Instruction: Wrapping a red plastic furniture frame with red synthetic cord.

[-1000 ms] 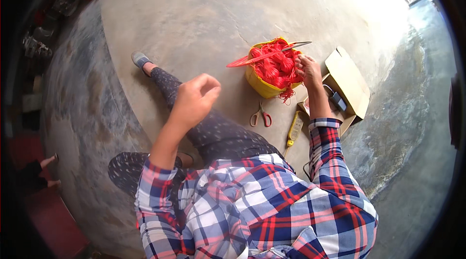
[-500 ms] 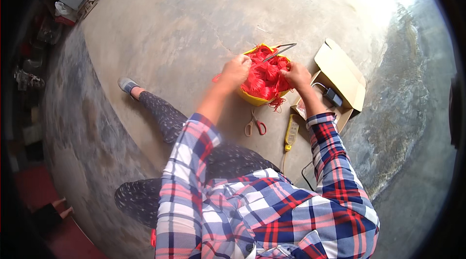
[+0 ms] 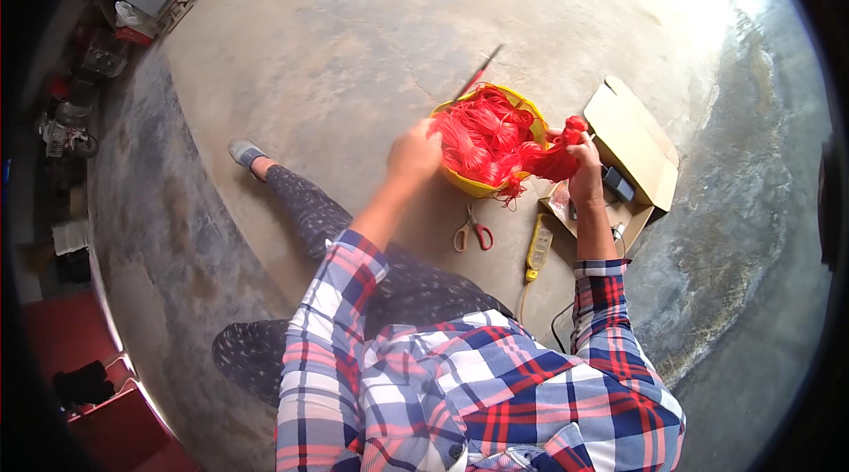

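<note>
Bare concrete floor (image 3: 354,57), worn & stained, darker w/ mottled patches at right; on it: yellow bowl (image 3: 473,182) full of red thread; red-handled scissors (image 3: 473,232) just in front of bowl; yellow oblong device (image 3: 539,247) w/ cord beside scissors; open cardboard box (image 3: 632,140) at right, near bowl; person's legs stretched out at left.
</note>
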Action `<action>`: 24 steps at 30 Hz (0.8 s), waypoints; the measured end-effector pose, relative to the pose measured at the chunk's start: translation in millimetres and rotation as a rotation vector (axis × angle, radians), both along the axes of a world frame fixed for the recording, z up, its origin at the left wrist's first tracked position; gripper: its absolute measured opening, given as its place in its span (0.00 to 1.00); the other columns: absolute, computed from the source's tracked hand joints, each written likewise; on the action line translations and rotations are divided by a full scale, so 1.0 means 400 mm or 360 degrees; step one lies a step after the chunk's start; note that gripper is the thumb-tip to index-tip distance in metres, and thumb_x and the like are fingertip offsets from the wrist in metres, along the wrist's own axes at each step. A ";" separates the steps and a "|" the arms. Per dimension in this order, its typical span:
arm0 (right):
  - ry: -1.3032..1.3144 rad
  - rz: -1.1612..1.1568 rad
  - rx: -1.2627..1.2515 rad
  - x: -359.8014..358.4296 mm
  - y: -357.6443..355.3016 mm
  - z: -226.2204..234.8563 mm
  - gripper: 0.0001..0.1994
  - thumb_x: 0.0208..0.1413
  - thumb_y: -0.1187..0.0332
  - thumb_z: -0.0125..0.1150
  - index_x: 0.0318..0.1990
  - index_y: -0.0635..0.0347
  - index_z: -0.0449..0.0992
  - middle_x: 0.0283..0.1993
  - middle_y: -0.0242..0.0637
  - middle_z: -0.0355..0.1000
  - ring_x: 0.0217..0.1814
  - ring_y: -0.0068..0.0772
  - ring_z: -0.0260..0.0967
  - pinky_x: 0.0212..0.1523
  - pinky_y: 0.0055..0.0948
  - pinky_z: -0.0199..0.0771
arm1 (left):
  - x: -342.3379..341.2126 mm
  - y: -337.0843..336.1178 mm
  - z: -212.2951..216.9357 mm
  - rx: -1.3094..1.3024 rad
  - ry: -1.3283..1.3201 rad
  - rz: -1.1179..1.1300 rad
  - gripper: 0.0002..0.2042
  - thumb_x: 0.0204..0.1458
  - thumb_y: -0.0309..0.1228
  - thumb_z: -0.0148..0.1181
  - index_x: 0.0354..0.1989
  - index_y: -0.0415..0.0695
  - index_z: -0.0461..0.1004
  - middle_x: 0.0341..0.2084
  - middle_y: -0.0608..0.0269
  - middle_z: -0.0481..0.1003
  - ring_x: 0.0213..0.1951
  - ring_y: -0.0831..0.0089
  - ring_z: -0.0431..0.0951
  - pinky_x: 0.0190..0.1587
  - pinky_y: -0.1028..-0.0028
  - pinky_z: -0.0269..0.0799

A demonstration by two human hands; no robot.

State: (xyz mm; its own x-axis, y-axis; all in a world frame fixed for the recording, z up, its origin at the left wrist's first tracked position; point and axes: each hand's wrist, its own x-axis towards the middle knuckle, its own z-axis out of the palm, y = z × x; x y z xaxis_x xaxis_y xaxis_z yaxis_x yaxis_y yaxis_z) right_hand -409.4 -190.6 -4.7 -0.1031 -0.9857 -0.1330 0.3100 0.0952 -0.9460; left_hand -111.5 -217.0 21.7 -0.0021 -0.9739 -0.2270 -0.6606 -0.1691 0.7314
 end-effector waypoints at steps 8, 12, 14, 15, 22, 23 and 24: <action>-0.1137 0.0066 0.0025 0.025 -0.019 0.088 0.16 0.51 0.61 0.45 0.42 0.64 0.67 0.32 0.45 0.71 0.36 0.47 0.70 0.46 0.45 0.70 | 0.197 0.057 0.035 0.0179 0.0433 0.0512 0.19 0.61 0.41 0.43 0.27 0.42 0.75 0.19 0.60 0.73 0.24 0.67 0.73 0.29 0.65 0.66; -0.0933 0.0119 0.0057 -0.016 -0.060 0.076 0.15 0.55 0.62 0.47 0.43 0.64 0.67 0.33 0.41 0.71 0.35 0.38 0.70 0.41 0.36 0.72 | 0.265 0.156 0.143 0.0161 0.0978 0.0665 0.11 0.62 0.38 0.44 0.32 0.48 0.70 0.17 0.76 0.64 0.15 0.88 0.58 0.12 0.86 0.47; -0.0429 0.0034 0.0162 -0.010 -0.089 0.053 0.12 0.55 0.66 0.51 0.44 0.63 0.67 0.35 0.40 0.72 0.35 0.33 0.72 0.40 0.30 0.73 | 0.275 0.200 0.187 0.0115 0.1011 0.0683 0.12 0.63 0.37 0.44 0.35 0.46 0.72 0.18 0.75 0.64 0.16 0.89 0.56 0.15 0.87 0.47; -0.0145 0.0010 0.0123 -0.009 -0.110 0.017 0.17 0.54 0.65 0.54 0.48 0.65 0.68 0.38 0.42 0.73 0.39 0.35 0.73 0.43 0.30 0.73 | 0.271 0.225 0.209 0.0061 0.1048 0.0709 0.12 0.63 0.36 0.43 0.37 0.43 0.73 0.18 0.75 0.64 0.17 0.90 0.55 0.18 0.88 0.47; 0.1623 -0.0074 -0.0476 0.119 -0.028 -0.037 0.14 0.50 0.66 0.58 0.40 0.67 0.77 0.36 0.48 0.75 0.39 0.41 0.75 0.42 0.30 0.73 | 0.258 0.390 0.342 -0.0099 0.1029 0.0789 0.18 0.63 0.36 0.44 0.53 0.37 0.69 0.22 0.70 0.67 0.20 0.87 0.60 0.18 0.87 0.53; 0.1328 0.0119 -0.0372 0.136 0.014 -0.026 0.12 0.50 0.66 0.58 0.38 0.65 0.78 0.34 0.45 0.76 0.37 0.39 0.75 0.40 0.29 0.73 | 0.259 0.403 0.364 -0.0095 0.1024 0.0799 0.18 0.63 0.36 0.44 0.53 0.37 0.69 0.22 0.70 0.67 0.20 0.87 0.60 0.18 0.87 0.53; 0.1153 0.0302 -0.0355 0.160 0.052 -0.048 0.10 0.50 0.68 0.58 0.36 0.64 0.79 0.33 0.43 0.76 0.36 0.37 0.75 0.38 0.29 0.74 | 0.262 0.419 0.392 -0.0125 0.1091 0.0824 0.18 0.63 0.36 0.44 0.53 0.36 0.68 0.22 0.70 0.67 0.20 0.87 0.60 0.18 0.87 0.54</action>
State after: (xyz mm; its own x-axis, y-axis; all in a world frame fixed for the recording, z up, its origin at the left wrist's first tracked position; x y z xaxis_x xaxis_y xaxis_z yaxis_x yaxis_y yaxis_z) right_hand -345.2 -169.8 -24.0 0.0846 -0.9907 0.1063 -0.3951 -0.1313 -0.9092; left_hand -6.9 -49.4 178.4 0.3349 -0.9028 -0.2698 0.0770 -0.2591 0.9628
